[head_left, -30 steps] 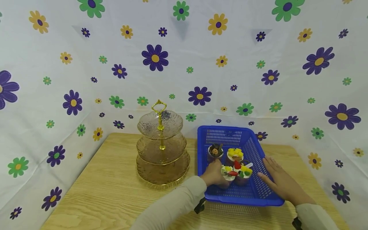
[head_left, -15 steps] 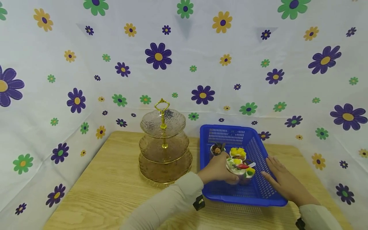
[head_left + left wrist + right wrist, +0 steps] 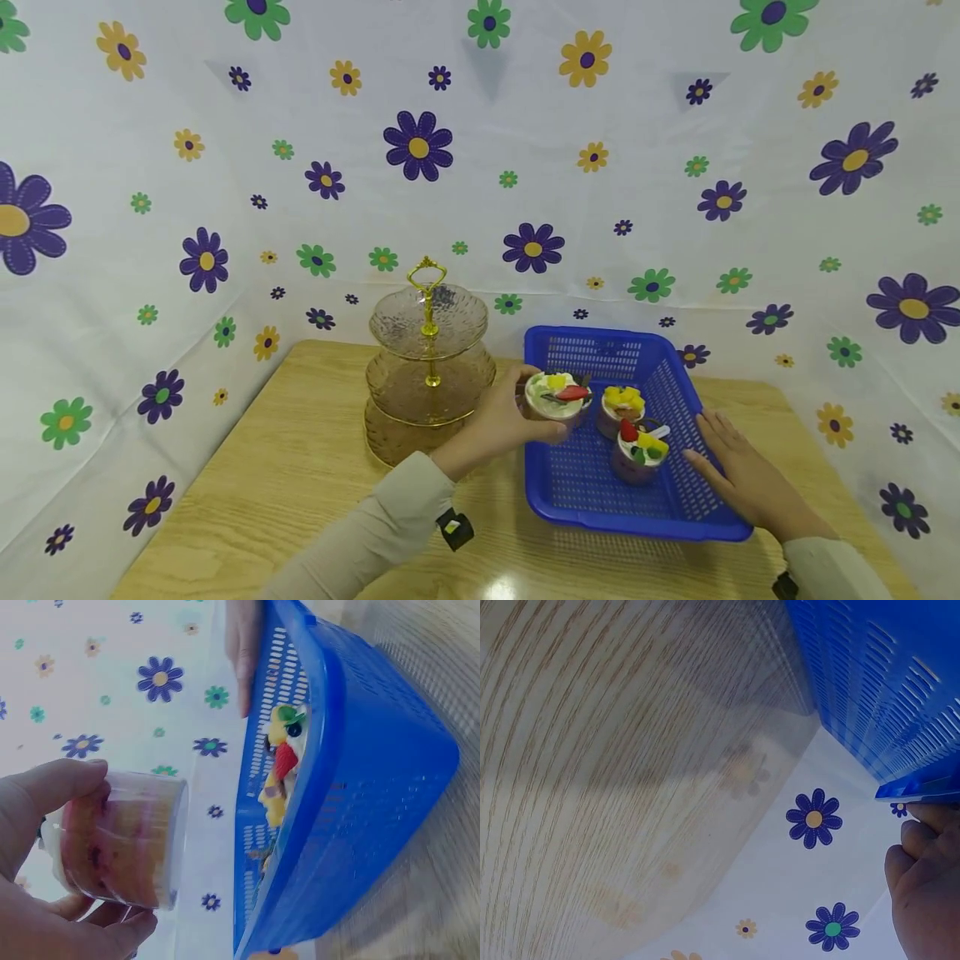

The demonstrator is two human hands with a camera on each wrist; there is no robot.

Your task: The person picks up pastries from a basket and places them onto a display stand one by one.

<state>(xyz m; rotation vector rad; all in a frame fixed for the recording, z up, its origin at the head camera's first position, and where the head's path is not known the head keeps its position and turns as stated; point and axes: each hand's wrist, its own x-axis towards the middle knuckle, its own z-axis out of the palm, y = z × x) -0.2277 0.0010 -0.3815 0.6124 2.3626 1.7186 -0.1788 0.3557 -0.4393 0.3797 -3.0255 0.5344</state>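
Note:
My left hand (image 3: 487, 421) grips a clear dessert cup (image 3: 555, 396) topped with white cream, a yellow cube and a red fruit slice. It holds the cup up over the left rim of the blue plastic basket (image 3: 637, 527). In the left wrist view the cup's layered pink and tan filling (image 3: 124, 840) shows between thumb and fingers. Inside the basket stand a cup with yellow fruit chunks (image 3: 622, 400) and one with a strawberry (image 3: 637, 454). A dark-topped cup is mostly hidden behind the held one. With fingers extended, my right hand (image 3: 738, 479) rests on the basket's right rim.
A three-tier amber glass stand (image 3: 429, 392) with a gold handle stands left of the basket, close to my left hand. Both are on a wooden table (image 3: 277, 467). A white flower-print cloth (image 3: 465, 167) hangs behind and at the sides.
My left hand has lifted the cream-topped cup from among the others and carried it left, up to the basket's left rim. The right hand stays on the right rim.

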